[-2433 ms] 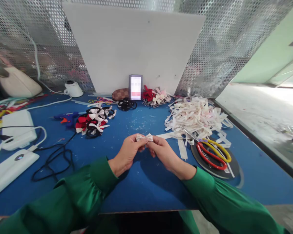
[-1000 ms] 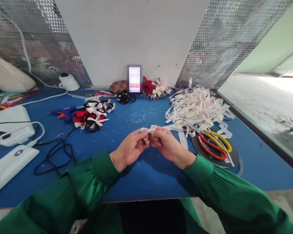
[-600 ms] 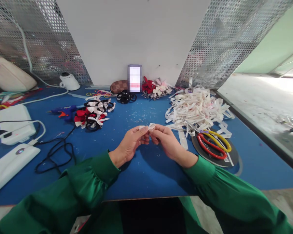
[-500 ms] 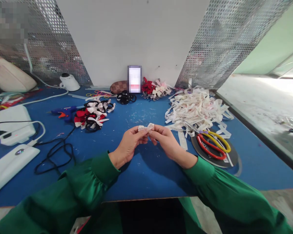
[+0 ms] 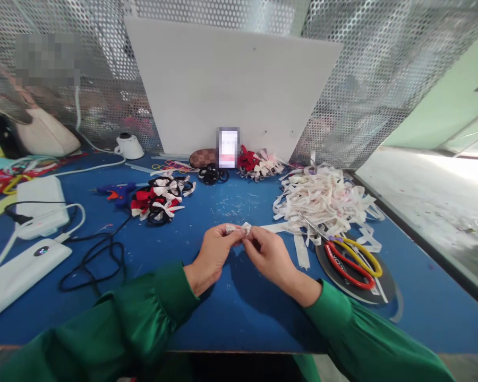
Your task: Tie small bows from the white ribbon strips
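Note:
Over the middle of the blue table, my left hand and my right hand meet at the fingertips. Between them is a small white printed ribbon, looped or folded; its exact shape is partly covered by my fingers. Both hands are closed in a pinch on it. To the right of my right hand spreads a heap of white ribbon strips. Scissors with one red and one yellow handle lie against that heap, on top of a dark ribbon spool.
Left of my hands are finished-looking bow hair ties, a blue glue gun, a black cable and a white power bank. At the back stand a phone, a brown checked pouch and red and white bows.
My head view has tilted up a little, so everything sits lower in the picture. My right fingers have curled in more around the ribbon; both hands still pinch it.

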`<control>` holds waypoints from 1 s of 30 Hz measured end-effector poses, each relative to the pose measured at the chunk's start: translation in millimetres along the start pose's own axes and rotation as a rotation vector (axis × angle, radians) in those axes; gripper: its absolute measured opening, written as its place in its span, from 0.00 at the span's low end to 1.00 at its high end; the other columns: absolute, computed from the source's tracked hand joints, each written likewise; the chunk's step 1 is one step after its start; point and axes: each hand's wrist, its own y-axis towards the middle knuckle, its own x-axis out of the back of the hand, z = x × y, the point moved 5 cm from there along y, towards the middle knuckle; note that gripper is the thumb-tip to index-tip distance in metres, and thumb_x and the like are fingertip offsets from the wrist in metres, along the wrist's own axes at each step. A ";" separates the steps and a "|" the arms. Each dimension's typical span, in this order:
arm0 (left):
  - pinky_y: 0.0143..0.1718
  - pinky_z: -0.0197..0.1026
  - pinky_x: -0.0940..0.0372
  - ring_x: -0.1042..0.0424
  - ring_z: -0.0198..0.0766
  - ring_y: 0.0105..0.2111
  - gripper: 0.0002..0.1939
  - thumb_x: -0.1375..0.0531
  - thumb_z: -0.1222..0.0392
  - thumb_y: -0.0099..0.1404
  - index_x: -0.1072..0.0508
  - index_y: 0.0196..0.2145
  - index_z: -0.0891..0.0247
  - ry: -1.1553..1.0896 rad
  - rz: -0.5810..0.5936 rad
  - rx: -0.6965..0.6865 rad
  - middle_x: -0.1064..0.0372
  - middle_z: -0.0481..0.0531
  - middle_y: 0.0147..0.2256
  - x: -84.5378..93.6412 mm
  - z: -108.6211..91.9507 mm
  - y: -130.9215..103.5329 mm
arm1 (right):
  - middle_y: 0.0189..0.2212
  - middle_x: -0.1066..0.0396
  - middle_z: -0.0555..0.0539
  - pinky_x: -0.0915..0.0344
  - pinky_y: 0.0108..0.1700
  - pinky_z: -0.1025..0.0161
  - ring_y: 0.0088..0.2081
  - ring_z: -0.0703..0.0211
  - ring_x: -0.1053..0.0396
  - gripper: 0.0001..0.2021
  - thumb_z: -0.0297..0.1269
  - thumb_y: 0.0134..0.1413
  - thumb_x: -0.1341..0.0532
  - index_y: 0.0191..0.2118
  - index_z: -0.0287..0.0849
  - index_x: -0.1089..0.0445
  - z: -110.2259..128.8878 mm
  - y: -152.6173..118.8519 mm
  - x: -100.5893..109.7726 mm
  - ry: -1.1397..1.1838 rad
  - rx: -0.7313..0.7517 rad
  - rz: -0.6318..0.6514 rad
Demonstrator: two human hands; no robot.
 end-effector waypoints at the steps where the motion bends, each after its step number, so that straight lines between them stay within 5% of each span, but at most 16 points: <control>1: 0.34 0.37 0.37 0.33 0.33 0.28 0.15 0.25 0.54 0.44 0.22 0.23 0.66 -0.027 0.014 0.018 0.27 0.50 0.25 -0.8 1.0 -0.3 | 0.24 0.35 0.50 0.50 0.29 0.61 0.24 0.61 0.41 0.11 0.31 0.63 0.46 0.28 0.44 0.39 5.4 -1.1 0.3 -0.103 0.085 -0.006; 5: 0.34 0.37 0.36 0.32 0.33 0.28 0.18 0.24 0.52 0.41 0.22 0.23 0.67 -0.066 0.051 0.103 0.28 0.50 0.26 -2.1 5.2 -0.8 | 0.29 0.29 0.43 0.48 0.32 0.57 0.27 0.56 0.37 0.10 0.27 0.65 0.48 0.35 0.40 0.31 23.3 -6.9 -4.5 -0.515 0.412 0.002; 8: 0.33 0.37 0.36 0.32 0.33 0.27 0.20 0.24 0.51 0.40 0.22 0.24 0.68 -0.037 0.025 0.092 0.28 0.50 0.25 -0.5 5.9 0.6 | 0.29 0.29 0.43 0.47 0.33 0.56 0.28 0.55 0.35 0.11 0.26 0.65 0.49 0.36 0.39 0.30 25.3 -9.4 -8.2 -0.626 0.474 0.021; 13: 0.31 0.37 0.36 0.30 0.35 0.29 0.18 0.27 0.49 0.48 0.20 0.30 0.66 0.050 -0.015 -0.014 0.25 0.51 0.28 3.6 -2.1 4.1 | 0.29 0.28 0.46 0.42 0.33 0.61 0.29 0.59 0.33 0.09 0.37 0.67 0.45 0.37 0.41 0.30 13.4 -4.9 10.4 -0.235 0.170 -0.116; 16: 0.29 0.35 0.38 0.30 0.33 0.27 0.15 0.28 0.50 0.52 0.21 0.31 0.65 0.113 0.041 -0.067 0.25 0.50 0.28 1.8 -8.7 3.3 | 0.28 0.30 0.49 0.39 0.32 0.63 0.28 0.61 0.34 0.10 0.44 0.63 0.41 0.38 0.42 0.31 -3.8 0.2 25.3 0.108 -0.114 -0.246; 18: 0.29 0.34 0.40 0.32 0.31 0.26 0.14 0.29 0.51 0.53 0.21 0.28 0.66 0.181 0.099 -0.079 0.26 0.49 0.27 -1.4 -10.4 1.6 | 0.30 0.29 0.49 0.37 0.32 0.63 0.29 0.61 0.32 0.14 0.47 0.59 0.38 0.42 0.41 0.30 -13.5 4.6 25.1 0.324 -0.231 -0.221; 22: 0.27 0.34 0.41 0.34 0.31 0.25 0.12 0.31 0.54 0.55 0.22 0.27 0.67 0.291 0.168 -0.046 0.28 0.49 0.23 -6.0 -8.0 -1.2 | 0.31 0.25 0.48 0.36 0.34 0.62 0.31 0.60 0.31 0.12 0.44 0.53 0.36 0.38 0.41 0.26 -21.0 11.1 12.3 0.569 -0.298 -0.025; 30: 0.28 0.34 0.38 0.28 0.32 0.26 0.12 0.31 0.58 0.53 0.25 0.34 0.66 0.202 0.161 0.021 0.24 0.50 0.29 -5.0 -5.8 0.7 | 0.27 0.26 0.51 0.37 0.32 0.64 0.29 0.62 0.32 0.08 0.40 0.49 0.34 0.33 0.41 0.25 -24.7 10.8 8.7 0.636 -0.382 -0.067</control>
